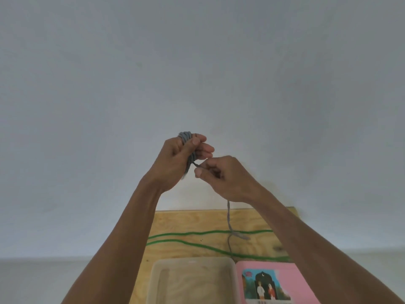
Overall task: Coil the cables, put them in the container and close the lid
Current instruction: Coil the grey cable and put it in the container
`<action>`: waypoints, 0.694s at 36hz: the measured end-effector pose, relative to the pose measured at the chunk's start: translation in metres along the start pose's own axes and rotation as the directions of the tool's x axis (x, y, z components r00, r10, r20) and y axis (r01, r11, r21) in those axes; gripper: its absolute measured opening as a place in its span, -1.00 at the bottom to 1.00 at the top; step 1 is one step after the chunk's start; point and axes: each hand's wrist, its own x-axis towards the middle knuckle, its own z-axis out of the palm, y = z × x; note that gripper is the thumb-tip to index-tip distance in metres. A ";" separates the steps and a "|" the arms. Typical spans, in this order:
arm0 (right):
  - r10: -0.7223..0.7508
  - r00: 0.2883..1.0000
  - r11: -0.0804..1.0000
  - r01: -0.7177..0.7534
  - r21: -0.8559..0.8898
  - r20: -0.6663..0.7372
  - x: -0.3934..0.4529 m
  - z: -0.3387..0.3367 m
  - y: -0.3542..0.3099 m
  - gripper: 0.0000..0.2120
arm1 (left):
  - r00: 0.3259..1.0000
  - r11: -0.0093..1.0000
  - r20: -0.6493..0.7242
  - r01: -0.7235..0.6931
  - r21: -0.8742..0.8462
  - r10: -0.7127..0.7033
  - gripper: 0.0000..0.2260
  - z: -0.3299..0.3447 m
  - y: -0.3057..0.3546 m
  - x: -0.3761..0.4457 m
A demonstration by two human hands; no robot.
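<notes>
My left hand (178, 160) is raised in front of the wall, with several turns of a grey cable (186, 137) wound around its fingers. My right hand (225, 178) pinches the same grey cable just beside the coil. The loose tail hangs from under that hand down to the wooden board (175, 222), ending near the green cable (197, 245), which lies stretched out in two lines across the board. A clear open container (192, 281) stands at the board's near edge. Its pink lid (291, 279) with a picture label lies right beside it.
A plain pale wall fills the upper view behind the board. The board's left edge is near my left forearm, with a grey floor or surface beyond it.
</notes>
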 end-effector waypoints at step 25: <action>0.121 0.992 0.746 -0.120 0.655 0.043 0.021 -0.003 0.012 -0.62 | 0.948 0.829 0.318 0.174 -0.532 0.005 -0.55 0.022 0.019 -0.021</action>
